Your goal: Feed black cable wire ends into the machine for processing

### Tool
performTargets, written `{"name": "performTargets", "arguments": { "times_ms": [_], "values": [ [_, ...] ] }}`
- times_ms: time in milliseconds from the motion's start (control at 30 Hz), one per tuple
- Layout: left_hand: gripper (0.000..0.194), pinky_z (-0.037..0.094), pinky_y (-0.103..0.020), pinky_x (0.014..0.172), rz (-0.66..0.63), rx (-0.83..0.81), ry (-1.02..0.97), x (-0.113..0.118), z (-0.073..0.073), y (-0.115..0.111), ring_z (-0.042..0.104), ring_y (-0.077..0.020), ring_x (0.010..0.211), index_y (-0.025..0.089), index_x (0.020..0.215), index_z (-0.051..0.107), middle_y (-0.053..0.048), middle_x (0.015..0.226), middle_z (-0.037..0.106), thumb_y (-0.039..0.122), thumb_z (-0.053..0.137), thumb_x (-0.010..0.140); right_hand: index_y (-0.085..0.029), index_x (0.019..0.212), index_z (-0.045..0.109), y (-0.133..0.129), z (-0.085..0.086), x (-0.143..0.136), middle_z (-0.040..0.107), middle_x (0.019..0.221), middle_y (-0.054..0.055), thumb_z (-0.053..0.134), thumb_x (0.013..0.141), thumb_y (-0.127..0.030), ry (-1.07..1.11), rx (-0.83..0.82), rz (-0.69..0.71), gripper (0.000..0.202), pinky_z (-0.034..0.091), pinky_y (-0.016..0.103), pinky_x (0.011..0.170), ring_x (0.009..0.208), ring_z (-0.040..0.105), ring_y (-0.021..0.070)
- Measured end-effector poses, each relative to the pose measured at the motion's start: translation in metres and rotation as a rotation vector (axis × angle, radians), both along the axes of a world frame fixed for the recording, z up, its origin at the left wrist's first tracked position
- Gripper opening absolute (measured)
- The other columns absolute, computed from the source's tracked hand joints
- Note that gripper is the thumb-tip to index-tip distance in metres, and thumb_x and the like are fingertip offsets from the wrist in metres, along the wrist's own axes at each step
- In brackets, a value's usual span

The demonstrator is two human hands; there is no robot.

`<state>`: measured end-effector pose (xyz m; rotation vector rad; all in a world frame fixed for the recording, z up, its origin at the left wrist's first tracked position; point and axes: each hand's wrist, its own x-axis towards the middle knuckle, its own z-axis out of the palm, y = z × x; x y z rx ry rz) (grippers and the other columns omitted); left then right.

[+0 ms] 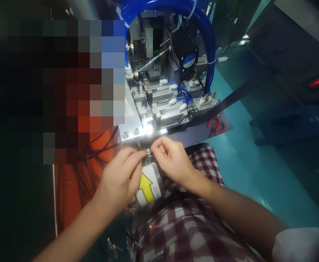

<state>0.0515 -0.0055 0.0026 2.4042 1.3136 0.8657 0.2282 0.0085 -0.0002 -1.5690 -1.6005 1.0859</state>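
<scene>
Just in front of the machine's bright metal edge, my two hands meet with fingertips pinched close together. A small shiny metal part [149, 151] shows between them; its exact kind is too small to tell. My left hand [122, 173] is closed, with thumb and forefinger on the part's left side. From the other side, my right hand [173, 158] pinches at the same part, its remaining fingers curled in. Directly below the fingertips is a white label with a yellow arrow [146, 187] on a dark-edged block. The left hand partly covers this block.
A pneumatic machine [165, 98] with blue hoses [211, 40] stands ahead. Red-handled pliers [216, 127] lie to its right. Dark cables [85, 174] cross an orange surface [69, 196] at left. Several wires with copper-coloured ends [111, 245] hang by the checked cloth [186, 225] on my lap.
</scene>
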Motion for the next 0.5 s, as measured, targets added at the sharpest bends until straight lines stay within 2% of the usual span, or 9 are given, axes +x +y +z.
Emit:
{"name": "performTargets", "arguments": {
  "times_ms": [67,167,267,367,433,500],
  "values": [
    [0.02,0.052,-0.023,0.076,-0.007,-0.002,0.007,0.0,0.0,0.0,0.063,-0.0124,0.082,0.014,0.108,0.064,-0.005,0.093,0.062,0.008,0.051,0.094,-0.018,0.074,0.058,0.005,0.0,0.0,0.046,0.056,-0.006,0.056,0.086,-0.024,0.089,-0.105,-0.018,0.013,0.033,0.023,0.052,0.051,0.042,0.0093],
    [0.022,0.051,-0.023,0.076,-0.013,-0.012,0.017,-0.001,0.001,0.0,0.063,-0.013,0.083,0.015,0.109,0.063,-0.004,0.094,0.062,0.008,0.049,0.094,-0.017,0.07,0.056,0.015,-0.001,0.002,0.042,0.051,-0.008,0.056,0.083,-0.023,0.284,-0.362,0.032,0.015,0.027,0.022,0.046,0.045,0.034,0.0075],
    [0.022,0.051,-0.023,0.076,-0.012,-0.024,0.017,0.0,0.002,-0.001,0.063,-0.0132,0.083,0.015,0.109,0.063,-0.004,0.094,0.061,0.008,0.048,0.094,-0.016,0.072,0.056,0.02,-0.003,0.008,0.042,0.049,-0.009,0.052,0.087,-0.027,0.415,-0.539,0.087,0.018,0.022,0.022,0.042,0.041,0.03,0.0067],
    [0.022,0.051,-0.023,0.074,-0.014,-0.018,0.012,0.0,0.002,-0.001,0.062,-0.013,0.081,0.014,0.108,0.064,-0.004,0.092,0.061,0.008,0.048,0.094,-0.017,0.082,0.056,0.016,-0.008,0.012,0.048,0.055,-0.007,0.043,0.095,-0.039,0.401,-0.461,0.069,0.029,0.026,0.022,0.043,0.042,0.036,0.0077],
    [0.022,0.05,-0.023,0.075,-0.003,-0.019,0.009,0.0,0.002,-0.001,0.062,-0.013,0.082,0.014,0.108,0.064,-0.004,0.092,0.061,0.008,0.048,0.094,-0.018,0.078,0.053,0.012,-0.011,0.011,0.049,0.058,-0.006,0.039,0.098,-0.045,0.318,-0.337,0.088,0.036,0.03,0.023,0.047,0.047,0.04,0.0087],
    [0.02,0.05,-0.024,0.077,0.018,-0.038,0.001,-0.001,0.003,-0.001,0.063,-0.0134,0.085,0.015,0.107,0.064,-0.004,0.093,0.063,0.009,0.049,0.095,-0.02,0.071,0.046,0.008,-0.015,0.008,0.046,0.061,-0.005,0.042,0.097,-0.046,0.232,-0.218,0.113,0.037,0.032,0.024,0.052,0.054,0.04,0.0096]
  ]
}}
